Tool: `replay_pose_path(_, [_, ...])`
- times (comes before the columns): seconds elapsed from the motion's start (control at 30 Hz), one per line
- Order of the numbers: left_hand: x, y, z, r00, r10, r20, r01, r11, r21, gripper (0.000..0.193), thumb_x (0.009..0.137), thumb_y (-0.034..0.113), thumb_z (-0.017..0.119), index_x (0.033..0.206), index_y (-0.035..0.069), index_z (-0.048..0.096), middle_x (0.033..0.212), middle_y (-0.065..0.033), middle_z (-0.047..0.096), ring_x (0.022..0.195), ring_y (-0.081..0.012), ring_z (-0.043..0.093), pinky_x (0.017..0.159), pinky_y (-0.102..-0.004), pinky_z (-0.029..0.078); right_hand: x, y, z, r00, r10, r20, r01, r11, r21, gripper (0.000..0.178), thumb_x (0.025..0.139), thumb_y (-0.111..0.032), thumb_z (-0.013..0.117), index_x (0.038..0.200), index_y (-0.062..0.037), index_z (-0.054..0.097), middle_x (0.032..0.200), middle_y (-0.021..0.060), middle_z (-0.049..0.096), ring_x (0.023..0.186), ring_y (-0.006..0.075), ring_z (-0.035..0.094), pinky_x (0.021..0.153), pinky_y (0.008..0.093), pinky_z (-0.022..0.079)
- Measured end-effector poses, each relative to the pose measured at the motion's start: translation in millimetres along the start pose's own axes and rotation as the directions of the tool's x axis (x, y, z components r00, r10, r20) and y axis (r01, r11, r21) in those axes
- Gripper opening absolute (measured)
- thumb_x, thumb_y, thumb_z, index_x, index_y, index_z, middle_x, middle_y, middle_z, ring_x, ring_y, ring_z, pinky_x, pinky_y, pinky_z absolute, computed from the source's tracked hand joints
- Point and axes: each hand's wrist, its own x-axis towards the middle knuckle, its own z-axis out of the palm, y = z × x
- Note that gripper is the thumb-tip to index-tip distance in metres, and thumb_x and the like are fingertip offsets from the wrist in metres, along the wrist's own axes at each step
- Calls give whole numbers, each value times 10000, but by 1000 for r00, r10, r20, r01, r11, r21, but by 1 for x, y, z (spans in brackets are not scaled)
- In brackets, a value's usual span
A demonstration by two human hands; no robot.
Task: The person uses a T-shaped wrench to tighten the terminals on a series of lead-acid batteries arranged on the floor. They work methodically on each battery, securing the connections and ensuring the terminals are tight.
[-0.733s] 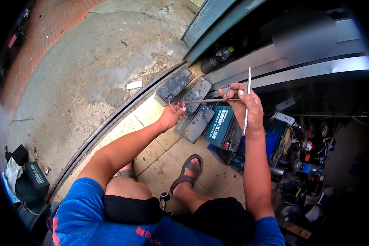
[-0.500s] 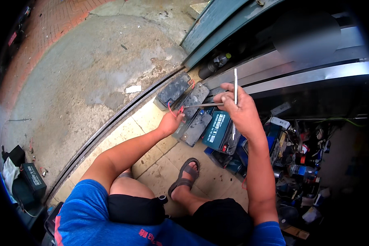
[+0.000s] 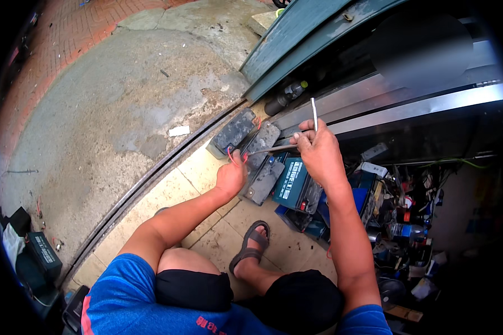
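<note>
Two hands (image 3: 232, 176) (image 3: 318, 153) over grey batteries (image 3: 261, 146)

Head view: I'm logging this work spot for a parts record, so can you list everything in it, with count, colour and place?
grey batteries: three, dusty grey, in a row by the floor rail
teal battery: one, teal, right of the grey ones
red wire: one, at the left fingers
thin metal rod: one, silver, upright in the right hand
dark bottle: one, yellow cap, lying by the door
door: one, teal, top centre
parts clutter: many, mixed colours, right
black battery: one, far left
sandal: one, grey, on the tile floor
left hand: at the grey batteries, pinching the wire
right hand: closed on the rod
</note>
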Motion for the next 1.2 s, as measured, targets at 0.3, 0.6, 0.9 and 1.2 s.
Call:
replay_pose_path(0.3, [32,-27,-2,987,49,155,-16,978,-209,760,821,92,598,1563,134,435,982,-197,717,890,-405,704,783,-476,556,4,3,-3,999,-37,9,37,999,-22,255,973,-105,684,1128,66,578,890,152,754,819,171,716,757,312,543])
replay_pose_path(0.6, [30,-25,-1,981,28,193,-5,993,-120,720,875,150,592,1572,209,423,1081,-189,729,973,-422,698,844,-511,557,-2,-9,-6,947,-279,157,303,940,-159,200,917,-163,741,1004,-2,659,861,183,736,758,358,718,697,392,554])
replay_pose_path(0.9, [29,-33,2,985,48,166,-38,997,-63,608,940,214,554,1540,194,458,995,-234,726,902,-429,709,779,-524,561,2,13,14,582,-800,-150,589,541,-600,164,952,-240,710,964,-77,712,1049,110,743,1086,364,672,940,422,527])
replay_pose_path(1.2, [12,-23,-18,991,99,94,-93,994,-64,377,965,236,566,1316,98,576,788,-225,694,741,-436,692,651,-547,534,3,43,85,924,-138,-358,380,450,808,517,1149,-352,345,1440,49,493,1499,239,522,1445,348,467,1254,491,313])
